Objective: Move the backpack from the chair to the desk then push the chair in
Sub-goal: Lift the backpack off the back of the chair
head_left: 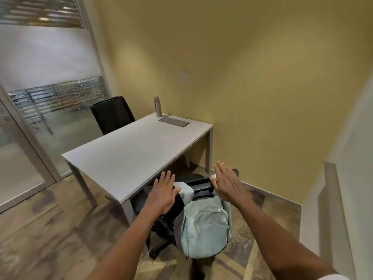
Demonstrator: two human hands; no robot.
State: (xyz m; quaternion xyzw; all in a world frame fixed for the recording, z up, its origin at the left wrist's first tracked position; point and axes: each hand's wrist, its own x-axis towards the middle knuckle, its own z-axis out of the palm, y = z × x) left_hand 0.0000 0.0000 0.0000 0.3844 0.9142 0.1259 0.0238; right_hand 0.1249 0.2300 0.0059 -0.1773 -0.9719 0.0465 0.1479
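A pale green backpack (203, 225) hangs on the back of a black office chair (199, 183) that stands at the near side of a white desk (131, 152). Most of the chair is hidden by the backpack and my arms; part of its black base (159, 247) shows on the floor. My left hand (162, 194) hovers with fingers spread just left of the backpack's top. My right hand (225, 181) is spread flat above the chair's top edge on the right. Neither hand holds anything.
A grey metal bottle (158, 107) and a grey cable-port cover (174, 122) sit at the desk's far end. A second black chair (113, 114) stands behind the desk by a frosted glass wall (50, 77). A yellow wall (252, 87) runs along the right.
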